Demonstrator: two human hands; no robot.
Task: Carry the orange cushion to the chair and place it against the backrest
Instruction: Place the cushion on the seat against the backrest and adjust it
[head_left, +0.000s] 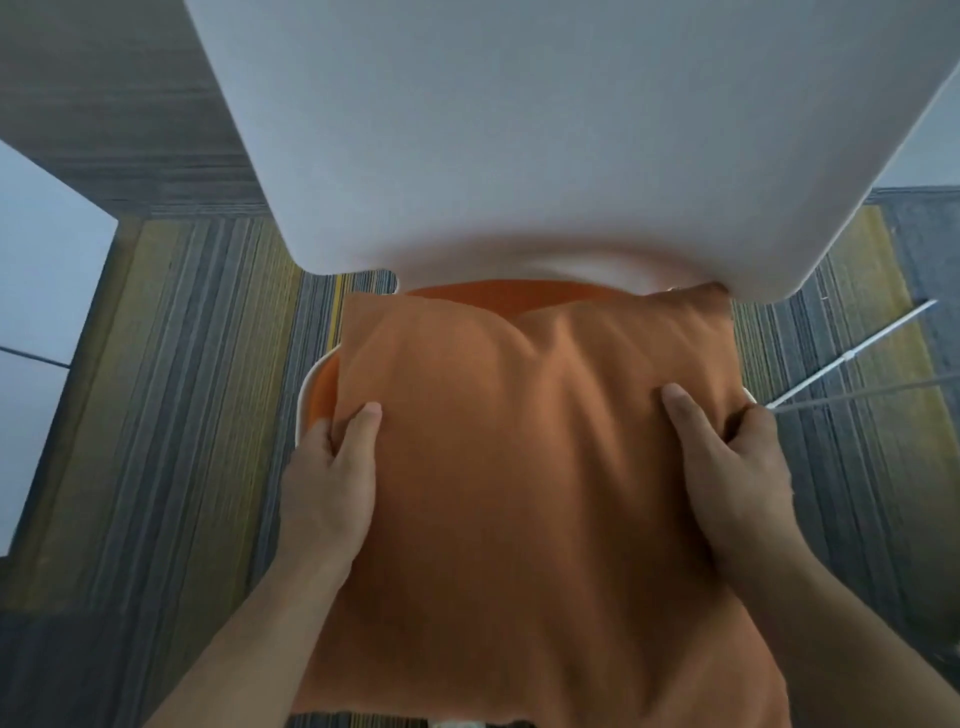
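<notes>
The orange cushion (524, 467) fills the middle of the head view, lying over the chair's seat with its far edge up against the base of the white backrest (545, 130). A strip of the orange seat pad (319, 387) shows at the cushion's left and far side. My left hand (332, 478) grips the cushion's left side, thumb on top and fingers tucked under the edge. My right hand (732, 467) grips its right side the same way. Most of the seat is hidden under the cushion.
Striped grey and yellow carpet (182, 415) lies all around the chair. A white furniture surface (41, 291) stands at the left edge. Thin white metal legs (852, 353) of another piece stand at the right.
</notes>
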